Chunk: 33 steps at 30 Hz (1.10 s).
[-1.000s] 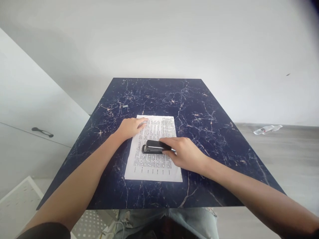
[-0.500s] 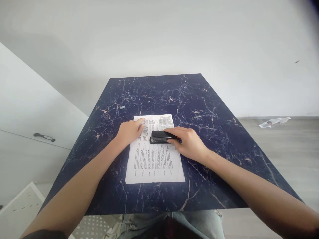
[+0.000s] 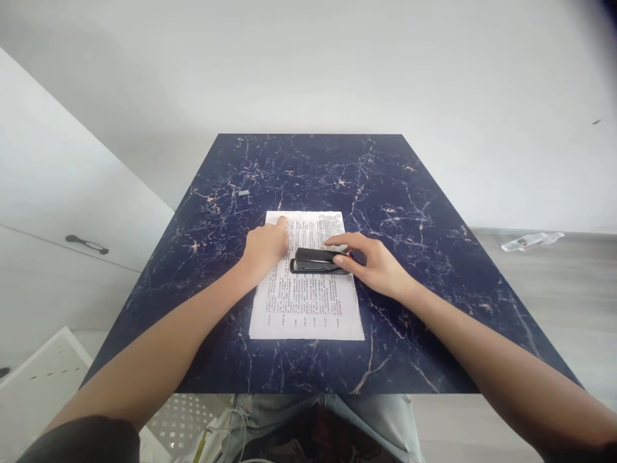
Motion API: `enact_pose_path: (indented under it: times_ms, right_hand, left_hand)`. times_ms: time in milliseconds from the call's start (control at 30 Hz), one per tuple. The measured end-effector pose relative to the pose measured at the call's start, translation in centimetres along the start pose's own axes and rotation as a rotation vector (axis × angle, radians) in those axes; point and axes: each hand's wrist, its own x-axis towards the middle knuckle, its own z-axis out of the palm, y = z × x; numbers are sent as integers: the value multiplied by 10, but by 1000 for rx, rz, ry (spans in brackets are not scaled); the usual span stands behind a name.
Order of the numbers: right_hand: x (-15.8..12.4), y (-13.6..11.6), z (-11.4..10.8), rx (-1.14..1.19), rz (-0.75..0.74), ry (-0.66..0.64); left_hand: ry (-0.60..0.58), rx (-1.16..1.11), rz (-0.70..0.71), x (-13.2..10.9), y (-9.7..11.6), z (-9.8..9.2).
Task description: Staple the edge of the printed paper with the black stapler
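A printed white sheet of paper lies on the dark blue marbled table. The black stapler rests crosswise on the paper, its front end pointing left. At the paper's upper left edge is my left hand, its fingers curled with the index finger toward the top; what is between them, if anything, is hidden. My right hand is at the stapler's right end, thumb touching its side and the other fingers spread just above and behind it, apart from the thumb.
A small pale staple strip lies on the table, beyond the paper to the left. White cabinet doors with a dark handle stand at the left. A clear plastic package is on the floor at the right. A perforated white chair is lower left.
My right hand has loosened around the stapler, its fingers lifting and spreading. My left hand has curled its fingers at the paper's edge. The view has shifted slightly.
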Motion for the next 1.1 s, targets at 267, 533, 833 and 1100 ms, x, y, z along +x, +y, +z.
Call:
enact_pose_path:
  times_ms: [267, 533, 833, 1100]
  right_hand:
    - [2, 20, 5, 323, 128, -112]
    - [1, 22, 6, 351, 45, -119]
    - [-12, 3, 18, -162, -205, 212]
    - [-18, 4, -6, -568, -498, 149]
  left_hand:
    - [110, -208, -41, -1, -4, 1]
    - [386, -1067, 5, 19, -38, 7]
    - [243, -1348, 142, -1, -9, -13]
    - [-299, -1722, 209, -2, -4, -3]
